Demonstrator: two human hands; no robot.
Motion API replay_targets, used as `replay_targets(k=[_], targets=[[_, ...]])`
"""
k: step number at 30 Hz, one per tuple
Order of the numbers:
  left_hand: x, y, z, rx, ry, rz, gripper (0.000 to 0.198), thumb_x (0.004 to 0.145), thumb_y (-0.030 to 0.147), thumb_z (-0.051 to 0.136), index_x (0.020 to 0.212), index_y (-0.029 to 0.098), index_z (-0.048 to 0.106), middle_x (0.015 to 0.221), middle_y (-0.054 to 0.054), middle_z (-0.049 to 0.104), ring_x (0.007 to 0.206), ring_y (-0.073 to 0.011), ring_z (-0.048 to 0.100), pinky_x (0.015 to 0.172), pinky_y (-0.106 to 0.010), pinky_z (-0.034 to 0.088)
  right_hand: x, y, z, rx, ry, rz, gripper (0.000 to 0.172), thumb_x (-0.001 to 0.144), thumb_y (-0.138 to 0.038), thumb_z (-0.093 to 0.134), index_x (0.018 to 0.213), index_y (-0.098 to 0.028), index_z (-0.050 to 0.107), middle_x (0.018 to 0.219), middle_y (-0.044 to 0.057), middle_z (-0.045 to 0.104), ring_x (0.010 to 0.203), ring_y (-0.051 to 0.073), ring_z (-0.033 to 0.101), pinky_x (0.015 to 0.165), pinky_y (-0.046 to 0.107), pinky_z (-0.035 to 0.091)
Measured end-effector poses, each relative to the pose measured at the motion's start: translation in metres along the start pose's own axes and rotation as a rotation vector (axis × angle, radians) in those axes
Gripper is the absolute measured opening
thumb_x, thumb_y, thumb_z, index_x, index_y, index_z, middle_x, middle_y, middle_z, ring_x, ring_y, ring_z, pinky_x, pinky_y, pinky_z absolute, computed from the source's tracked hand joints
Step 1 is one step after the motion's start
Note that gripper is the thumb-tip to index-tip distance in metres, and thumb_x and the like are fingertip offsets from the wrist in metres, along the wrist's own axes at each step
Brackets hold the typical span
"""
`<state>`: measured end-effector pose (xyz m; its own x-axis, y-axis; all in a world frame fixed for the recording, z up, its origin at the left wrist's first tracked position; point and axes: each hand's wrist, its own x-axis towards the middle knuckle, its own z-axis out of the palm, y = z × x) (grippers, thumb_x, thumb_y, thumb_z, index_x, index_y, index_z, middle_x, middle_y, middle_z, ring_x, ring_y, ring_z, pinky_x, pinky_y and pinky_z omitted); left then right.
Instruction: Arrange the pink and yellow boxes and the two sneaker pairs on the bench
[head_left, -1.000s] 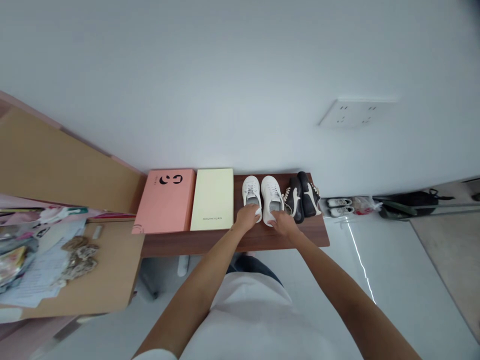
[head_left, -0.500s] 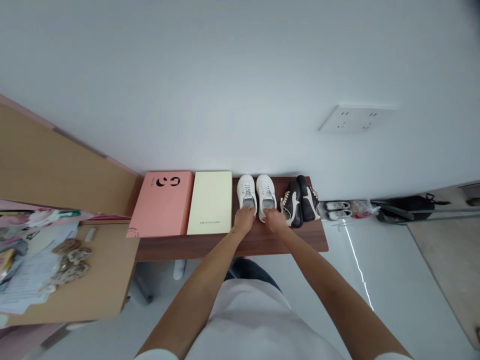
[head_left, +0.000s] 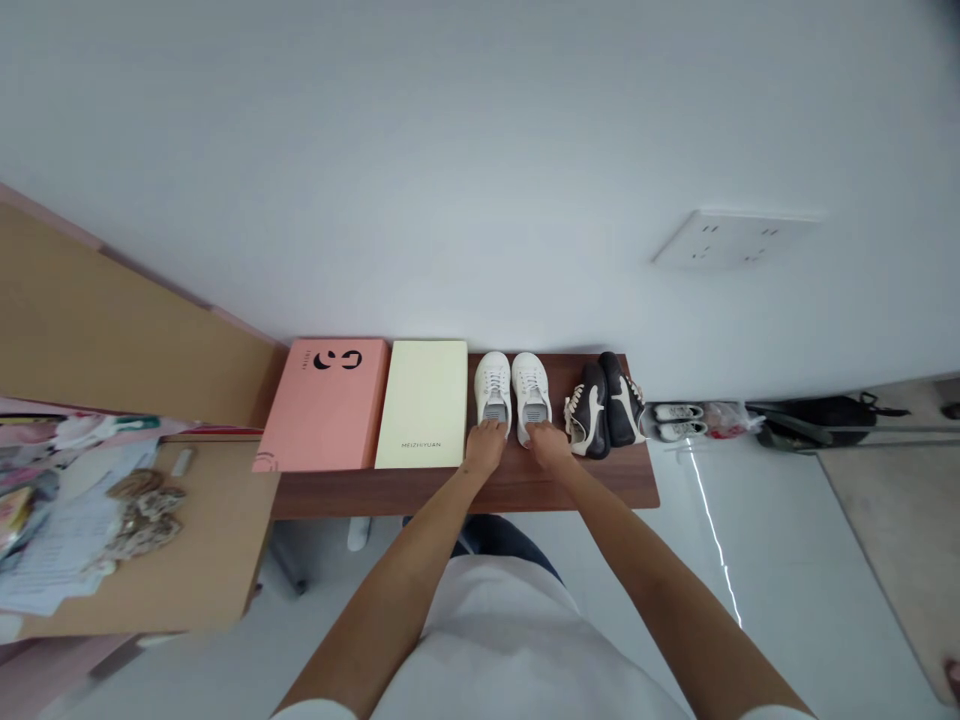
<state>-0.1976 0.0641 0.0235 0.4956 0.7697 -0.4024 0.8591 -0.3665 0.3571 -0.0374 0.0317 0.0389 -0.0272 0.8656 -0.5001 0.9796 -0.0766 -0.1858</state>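
Left white shoe (head_left: 493,378) and right white shoe (head_left: 530,378) placed side by side on counter (head_left: 420,495), toes pointed at back edge, heels nearer front edge; flanked by cream box (head_left: 421,395) and, near back right corner, dark shoes (head_left: 591,415); uppers judged light, pliable, soles stiffer, not fragile; heel collars best gripped; left hand (head_left: 486,447) and right hand (head_left: 548,443) closed on heels, one per shoe, set apart; fingertips partly hidden; arms extended forward, angled inward, knuckles upward.
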Motion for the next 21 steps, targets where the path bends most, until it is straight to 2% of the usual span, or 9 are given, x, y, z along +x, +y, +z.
replay_targets(k=[4,9,14,21], targets=[[-0.003,-0.001,0.002,-0.008,0.001,-0.033,0.025,0.097,0.022,0.053,0.119,0.017,0.064,0.123,-0.018,0.066,0.124,-0.0324,0.057,0.101,-0.043,0.045,-0.002,0.0,-0.001,-0.013,0.01,-0.006,0.024,0.097,-0.032,0.06,0.115,-0.018,0.067,0.122,0.016,0.07,0.119,0.028,0.063,0.094,0.034,0.049],[0.001,0.007,-0.008,0.017,0.085,-0.035,0.029,0.098,0.033,0.053,0.12,0.016,0.063,0.123,-0.019,0.066,0.124,-0.0351,0.055,0.103,-0.046,0.042,-0.006,0.008,-0.006,0.027,0.097,-0.013,0.029,0.099,-0.038,0.055,0.115,-0.018,0.068,0.126,0.016,0.068,0.121,0.029,0.059,0.098,0.035,0.047],[0.011,0.026,-0.019,0.013,0.122,0.03,0.03,0.098,0.034,0.054,0.12,0.016,0.063,0.118,-0.018,0.067,0.123,-0.0343,0.056,0.104,-0.046,0.041,-0.01,0.022,-0.016,0.066,0.172,0.019,0.031,0.099,-0.039,0.055,0.117,-0.018,0.068,0.124,0.015,0.069,0.119,0.028,0.06,0.098,0.033,0.045],[0.02,0.055,-0.021,0.03,0.077,0.118,0.028,0.097,0.03,0.054,0.119,0.015,0.064,0.119,-0.017,0.068,0.121,-0.0348,0.058,0.101,-0.046,0.043,-0.027,0.054,-0.026,0.11,0.234,0.109,0.03,0.1,-0.035,0.051,0.115,-0.019,0.07,0.122,0.014,0.069,0.116,0.028,0.06,0.096,0.033,0.045]])
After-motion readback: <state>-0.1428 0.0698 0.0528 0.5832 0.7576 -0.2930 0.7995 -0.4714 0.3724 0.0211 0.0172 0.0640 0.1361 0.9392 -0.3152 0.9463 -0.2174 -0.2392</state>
